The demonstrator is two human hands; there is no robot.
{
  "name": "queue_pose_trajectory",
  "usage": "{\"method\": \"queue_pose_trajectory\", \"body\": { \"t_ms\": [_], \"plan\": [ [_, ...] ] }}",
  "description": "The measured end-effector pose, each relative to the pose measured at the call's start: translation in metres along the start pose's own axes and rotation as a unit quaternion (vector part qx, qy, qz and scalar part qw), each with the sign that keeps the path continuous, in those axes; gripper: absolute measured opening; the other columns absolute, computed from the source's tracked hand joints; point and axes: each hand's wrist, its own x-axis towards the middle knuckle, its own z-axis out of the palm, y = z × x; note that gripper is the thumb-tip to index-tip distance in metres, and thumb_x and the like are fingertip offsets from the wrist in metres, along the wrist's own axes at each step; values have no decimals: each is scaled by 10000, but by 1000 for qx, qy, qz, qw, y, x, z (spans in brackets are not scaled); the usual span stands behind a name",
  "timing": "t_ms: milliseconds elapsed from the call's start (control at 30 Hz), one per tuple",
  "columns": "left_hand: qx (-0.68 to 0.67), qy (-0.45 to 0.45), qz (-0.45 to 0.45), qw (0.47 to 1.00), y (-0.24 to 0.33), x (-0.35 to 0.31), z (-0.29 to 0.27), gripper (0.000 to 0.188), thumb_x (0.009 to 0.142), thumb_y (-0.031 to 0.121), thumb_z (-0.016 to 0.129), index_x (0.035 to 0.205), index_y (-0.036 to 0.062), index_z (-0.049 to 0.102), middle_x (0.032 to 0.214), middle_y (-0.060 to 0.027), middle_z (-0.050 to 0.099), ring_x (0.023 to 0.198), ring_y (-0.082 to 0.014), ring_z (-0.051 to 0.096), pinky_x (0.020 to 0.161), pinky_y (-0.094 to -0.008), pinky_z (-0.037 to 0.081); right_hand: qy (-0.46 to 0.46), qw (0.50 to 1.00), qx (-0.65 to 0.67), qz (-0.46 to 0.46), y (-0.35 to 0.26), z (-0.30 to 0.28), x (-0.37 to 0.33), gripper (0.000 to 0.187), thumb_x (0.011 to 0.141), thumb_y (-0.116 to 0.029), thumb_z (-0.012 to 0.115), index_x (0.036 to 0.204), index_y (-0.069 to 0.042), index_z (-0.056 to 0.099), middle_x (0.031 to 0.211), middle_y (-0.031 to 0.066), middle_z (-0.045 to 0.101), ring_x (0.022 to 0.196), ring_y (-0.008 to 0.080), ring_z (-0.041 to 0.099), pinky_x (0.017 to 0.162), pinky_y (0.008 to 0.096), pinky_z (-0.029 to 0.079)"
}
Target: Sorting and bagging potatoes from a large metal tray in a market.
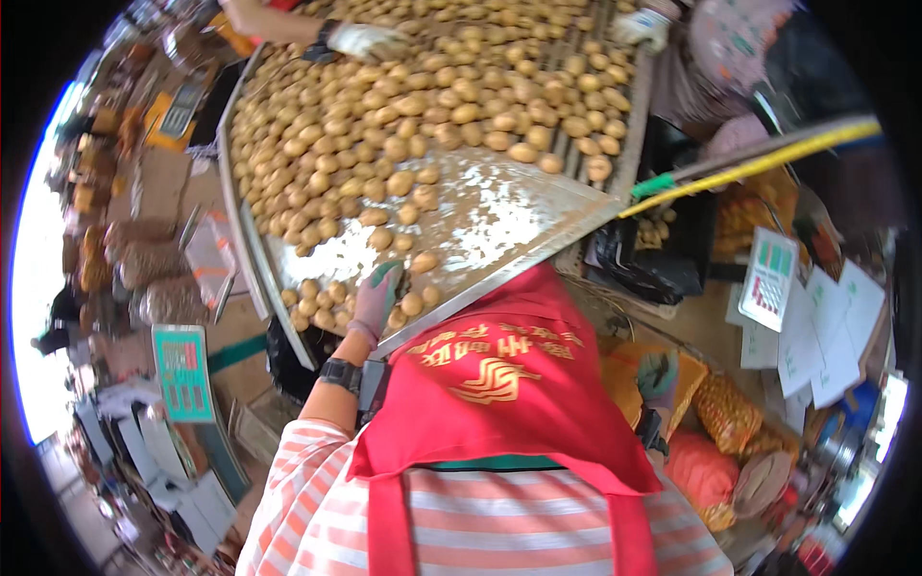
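A wide metal sorting tray (538,216) slopes in front of me, heaped with round yellow-brown produce (365,134) that looks like small potatoes. My left hand (376,296), in a pink and green glove, rests near the tray's narrow near end. Its fingers stretch out among a few loose pieces, and I see nothing gripped in it. Several pieces gather in the corner (322,305) to its left. My right hand (657,374), in a grey-green glove, hangs by my right side, away from the tray, beside yellow sacking. How its fingers are set is too unclear to tell.
Across the tray, one co-worker's white-gloved hand (367,40) lies on the heap; another gloved hand (645,29) is at the far right. A yellow pole (749,168) juts from the right edge. Scales (182,370) stand left, filled net sacks (728,413) right.
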Motion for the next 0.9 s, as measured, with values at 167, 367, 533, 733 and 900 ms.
{"method": "queue_pose_trajectory", "body": {
  "t_ms": [167,367,533,733,900],
  "plan": [
    [-26,94,14,995,-51,-34,-31,260,964,172,502,1133,19,628,1038,-20,651,886,-110,607,795,-239,487,-354,854,-370,-87,57,235,-70,346,921,-178,559,1223,-11,532,1062,66,602,856,159,596,776,255,487],
    [-29,211,58,975,-71,-102,-39,280,967,220,513,1124,16,624,1009,-27,654,913,-97,592,785,-245,482,-600,246,-714,-264,146,392,-139,713,721,-240,771,1315,-20,444,1203,200,556,1111,291,566,929,370,471],
    [-225,290,21,930,-108,-148,-35,288,970,247,512,1159,46,595,1013,-45,656,885,-109,618,757,-237,501,-502,6,-789,-355,233,378,-164,1026,646,-366,806,1440,-66,229,1450,264,264,1321,371,349,1046,384,380],
    [-331,356,-24,874,-129,-181,-21,314,957,292,530,1167,69,598,1006,-36,647,879,-111,616,763,-236,492,-593,24,-727,-345,259,367,-172,1052,630,-357,822,1449,-82,222,1478,261,201,1333,378,327,1041,392,390],
    [-366,366,-23,855,-127,-187,-26,329,951,305,532,1175,74,599,1014,-34,642,895,-118,614,782,-245,487,-624,-16,-693,-361,274,365,-175,1070,582,-309,853,1449,-145,248,1485,254,176,1291,390,388,1023,405,410]
  ]
}}
